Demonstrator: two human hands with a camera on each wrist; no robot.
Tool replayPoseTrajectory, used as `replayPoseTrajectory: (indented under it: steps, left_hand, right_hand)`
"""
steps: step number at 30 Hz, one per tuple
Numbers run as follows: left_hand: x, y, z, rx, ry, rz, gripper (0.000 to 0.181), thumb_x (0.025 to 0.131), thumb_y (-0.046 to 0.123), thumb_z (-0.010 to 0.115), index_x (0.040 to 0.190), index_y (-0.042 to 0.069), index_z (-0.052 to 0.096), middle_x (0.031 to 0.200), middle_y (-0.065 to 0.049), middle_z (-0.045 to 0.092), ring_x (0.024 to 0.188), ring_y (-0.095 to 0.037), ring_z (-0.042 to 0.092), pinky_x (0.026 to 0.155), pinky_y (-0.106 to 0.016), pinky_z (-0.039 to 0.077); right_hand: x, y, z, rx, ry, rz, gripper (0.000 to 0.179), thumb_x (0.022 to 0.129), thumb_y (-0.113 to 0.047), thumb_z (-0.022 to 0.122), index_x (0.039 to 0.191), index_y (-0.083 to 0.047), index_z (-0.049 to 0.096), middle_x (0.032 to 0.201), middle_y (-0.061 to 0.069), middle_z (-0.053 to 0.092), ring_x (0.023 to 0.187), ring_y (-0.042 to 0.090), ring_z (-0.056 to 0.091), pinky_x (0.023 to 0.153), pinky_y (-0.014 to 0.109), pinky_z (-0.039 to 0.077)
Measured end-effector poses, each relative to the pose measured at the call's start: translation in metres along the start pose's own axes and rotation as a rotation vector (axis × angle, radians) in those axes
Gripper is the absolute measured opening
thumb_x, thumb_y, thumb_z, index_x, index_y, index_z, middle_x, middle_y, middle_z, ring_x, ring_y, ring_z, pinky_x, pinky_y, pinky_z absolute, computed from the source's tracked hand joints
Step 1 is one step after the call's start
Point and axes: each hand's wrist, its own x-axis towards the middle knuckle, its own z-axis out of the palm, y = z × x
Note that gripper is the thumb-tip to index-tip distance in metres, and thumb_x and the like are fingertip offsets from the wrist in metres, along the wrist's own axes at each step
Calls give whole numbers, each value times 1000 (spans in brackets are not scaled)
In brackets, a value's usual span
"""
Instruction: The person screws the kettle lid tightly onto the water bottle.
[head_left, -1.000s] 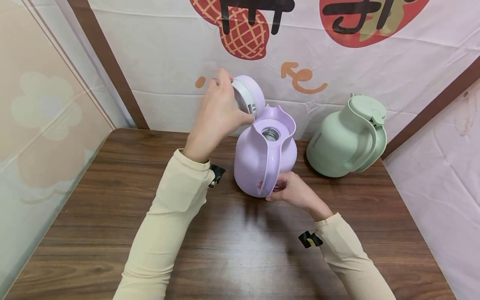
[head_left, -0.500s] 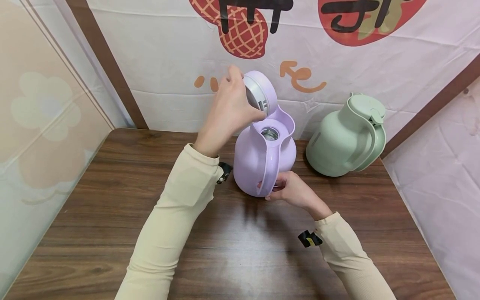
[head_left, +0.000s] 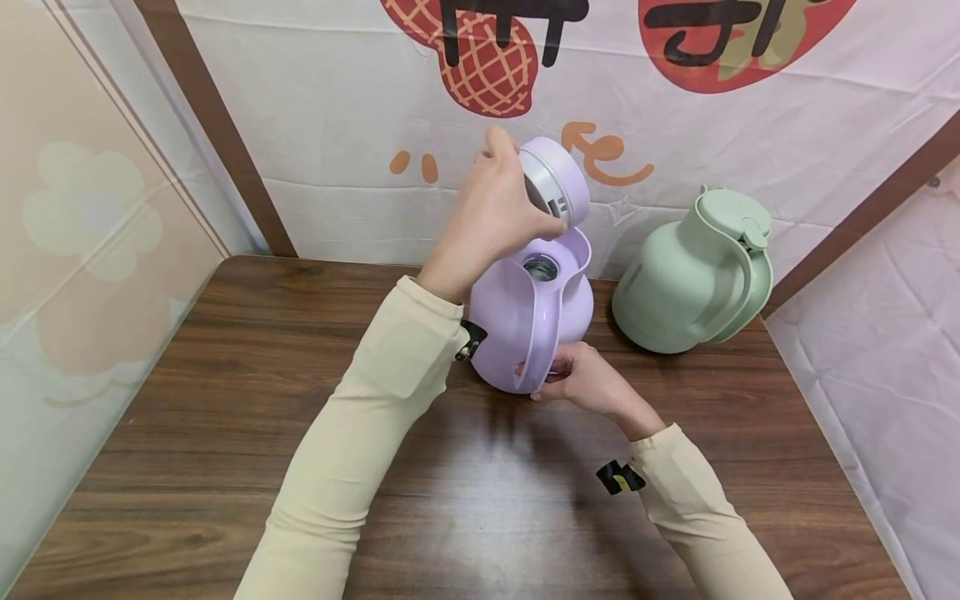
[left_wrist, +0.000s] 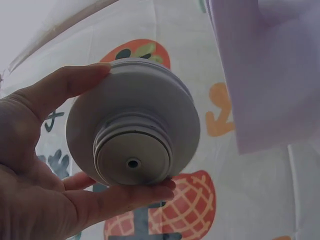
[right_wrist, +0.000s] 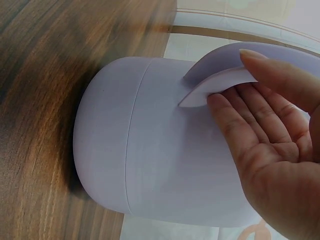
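Observation:
A purple thermos jug [head_left: 498, 312] stands upright on the wooden table, its mouth uncovered and the handle turned toward me. Above and just behind the mouth, my left hand [head_left: 491, 204] holds the round lid [head_left: 564, 179] tilted, gripping its rim between thumb and fingers. In the left wrist view the lid's underside [left_wrist: 132, 160] shows a narrower stopper with a small central hole. Low on the jug, my right hand [head_left: 588, 379] grips the handle [head_left: 546, 333]. The right wrist view shows its fingers [right_wrist: 227, 120] curled round the handle's lower end, the thumb on the other side.
A green thermos jug [head_left: 667, 292] with its lid on stands to the right, near the back edge of the table [head_left: 225, 400]. A printed cloth [head_left: 337, 125] hangs right behind the table, with more cloth at both sides.
My left hand has carried the lid to the right and slightly up, from left of the jug's mouth to above its back. The right hand and both jugs have stayed in place.

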Motion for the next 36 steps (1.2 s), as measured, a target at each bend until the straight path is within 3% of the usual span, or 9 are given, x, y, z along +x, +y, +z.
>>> replayPoseTrajectory:
  steps: [9,21,27,36]
  left_hand:
    - [7,1,13,-53,-52,3,76,64,24,80,113,4,27,102,-10,46,89,-19,49,77,-25,41]
    - [14,3,18,-101,-148,8,76,62,23,81,113,5,28,99,-10,50,89,-19,52,74,-24,41]
    - [15,3,23,-129,-203,-24,78,62,23,83,116,5,28,100,-11,51,90,-20,53,76,-27,41]
    - [16,-1,25,-117,-222,-32,81,63,24,83,120,6,28,100,-10,52,90,-20,52,78,-27,40]
  right_hand:
    - [0,1,0,0,-9,-5,32,72,7,69,103,5,65,98,13,67,93,15,62,74,28,50]
    - [-1,-1,0,-9,-1,6,32,71,5,70,103,4,65,99,12,67,93,17,62,74,28,50]
    - [-1,-1,0,-1,-4,5,32,71,6,70,103,5,65,99,13,67,93,17,62,74,28,50]
    - [-1,-1,-1,-8,-1,5,31,71,6,70,102,4,65,99,12,67,94,17,62,75,28,49]
